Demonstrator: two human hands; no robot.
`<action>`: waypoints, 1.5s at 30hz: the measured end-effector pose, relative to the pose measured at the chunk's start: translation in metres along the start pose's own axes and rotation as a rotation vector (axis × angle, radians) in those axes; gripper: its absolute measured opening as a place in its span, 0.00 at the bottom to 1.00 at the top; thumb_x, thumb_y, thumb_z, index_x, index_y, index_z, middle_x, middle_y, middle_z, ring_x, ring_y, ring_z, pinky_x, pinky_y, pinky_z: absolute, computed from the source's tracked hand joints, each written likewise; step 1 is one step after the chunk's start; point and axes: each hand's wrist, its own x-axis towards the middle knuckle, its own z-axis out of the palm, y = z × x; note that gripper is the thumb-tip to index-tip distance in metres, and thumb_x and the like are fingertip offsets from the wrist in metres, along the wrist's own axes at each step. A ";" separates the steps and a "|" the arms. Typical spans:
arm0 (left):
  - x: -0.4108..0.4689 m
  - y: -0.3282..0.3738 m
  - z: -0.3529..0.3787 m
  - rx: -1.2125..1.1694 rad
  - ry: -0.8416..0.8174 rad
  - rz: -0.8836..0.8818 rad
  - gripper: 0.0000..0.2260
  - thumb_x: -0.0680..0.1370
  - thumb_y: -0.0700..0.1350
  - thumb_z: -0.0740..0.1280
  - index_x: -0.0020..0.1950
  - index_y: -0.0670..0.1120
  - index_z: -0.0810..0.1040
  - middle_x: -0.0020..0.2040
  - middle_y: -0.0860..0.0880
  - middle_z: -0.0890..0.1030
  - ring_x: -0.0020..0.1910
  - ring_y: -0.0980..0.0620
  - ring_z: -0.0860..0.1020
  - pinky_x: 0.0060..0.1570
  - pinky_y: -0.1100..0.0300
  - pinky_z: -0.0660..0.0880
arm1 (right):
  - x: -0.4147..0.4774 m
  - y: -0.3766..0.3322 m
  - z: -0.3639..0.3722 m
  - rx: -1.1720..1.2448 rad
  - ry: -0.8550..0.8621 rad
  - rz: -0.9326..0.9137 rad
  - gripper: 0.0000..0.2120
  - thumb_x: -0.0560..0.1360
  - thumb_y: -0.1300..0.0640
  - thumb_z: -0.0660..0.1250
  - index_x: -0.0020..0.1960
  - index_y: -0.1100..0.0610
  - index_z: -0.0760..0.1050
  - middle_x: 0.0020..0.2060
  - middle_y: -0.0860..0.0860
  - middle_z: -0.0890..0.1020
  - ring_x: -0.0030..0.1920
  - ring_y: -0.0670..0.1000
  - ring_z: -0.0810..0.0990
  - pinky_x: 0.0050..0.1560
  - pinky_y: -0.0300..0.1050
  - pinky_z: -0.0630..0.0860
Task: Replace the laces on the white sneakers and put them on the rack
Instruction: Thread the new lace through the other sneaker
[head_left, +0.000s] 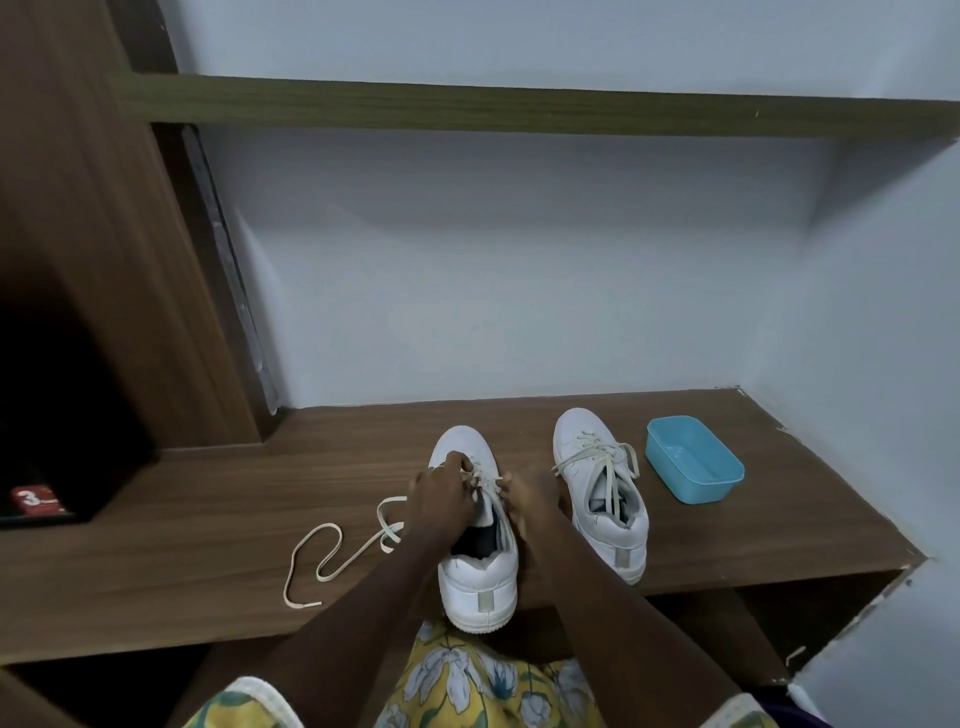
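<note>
Left hand (439, 493) and right hand (530, 496), fingers curled, apparently pinch the lace (485, 480) of the sneaker (480, 577).

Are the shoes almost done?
About halfway. The far sneaker beside the blue tub has laces in. The left hand and right hand pinch the lace at the near sneaker, with a long end loose on the bench. Left: finish lacing, then rack both.

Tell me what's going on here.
A person's left hand and right hand pinch the cream flat lace at the eyelets of the nearer white sneaker on the brown wooden shelf. More cream lace lies looped to its left. The second white sneaker, loosely laced, stands at right beside a blue plastic tub.
</note>
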 end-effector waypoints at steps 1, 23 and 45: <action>0.000 -0.005 0.000 -0.002 -0.001 -0.012 0.09 0.79 0.45 0.58 0.57 0.47 0.73 0.49 0.49 0.82 0.53 0.47 0.78 0.58 0.56 0.63 | -0.002 -0.004 -0.002 0.091 0.015 0.021 0.08 0.80 0.66 0.55 0.45 0.65 0.71 0.40 0.58 0.75 0.34 0.50 0.72 0.32 0.39 0.73; -0.001 -0.019 -0.009 -0.083 0.003 -0.152 0.12 0.79 0.40 0.57 0.58 0.51 0.77 0.56 0.50 0.78 0.60 0.50 0.73 0.59 0.53 0.62 | -0.002 -0.055 -0.062 0.149 0.111 -0.257 0.13 0.78 0.63 0.55 0.37 0.55 0.71 0.30 0.50 0.69 0.28 0.47 0.64 0.19 0.33 0.60; -0.002 -0.046 -0.012 -0.280 0.106 -0.092 0.13 0.72 0.30 0.64 0.53 0.40 0.80 0.52 0.41 0.78 0.53 0.40 0.74 0.51 0.51 0.72 | -0.012 -0.037 -0.065 -0.833 0.228 -0.169 0.13 0.76 0.63 0.63 0.33 0.62 0.76 0.23 0.52 0.76 0.24 0.48 0.76 0.30 0.37 0.75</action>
